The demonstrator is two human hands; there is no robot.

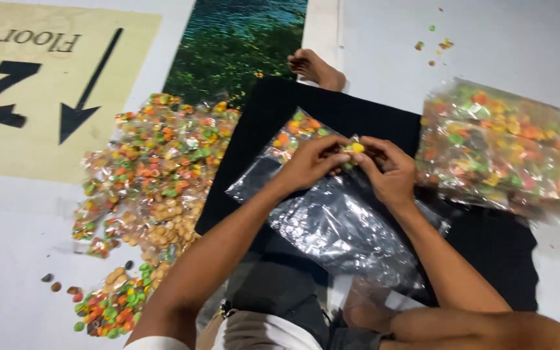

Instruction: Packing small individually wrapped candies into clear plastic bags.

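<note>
- Currently both hands meet over the black cloth (487, 246): left hand (309, 162) and right hand (390, 172), fingers pinched together on the small clear bag (290, 139) of coloured snacks.
- Filled packets (157, 168) lie off the cloth's left edge; bulk bag (500, 149) at its right.
- Judgement: grip near the bag mouth, keep it upright.

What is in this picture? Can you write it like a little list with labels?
Place: floor covered with a printed sheet
Left hand: pinching the top of a small clear bag of coloured snacks
Right hand: gripping the same bag top
Under the hands: stack of empty clear bags on a black cloth
Left side: pile of filled packets
Right side: big bag of snacks
Far end: a bare foot
</note>
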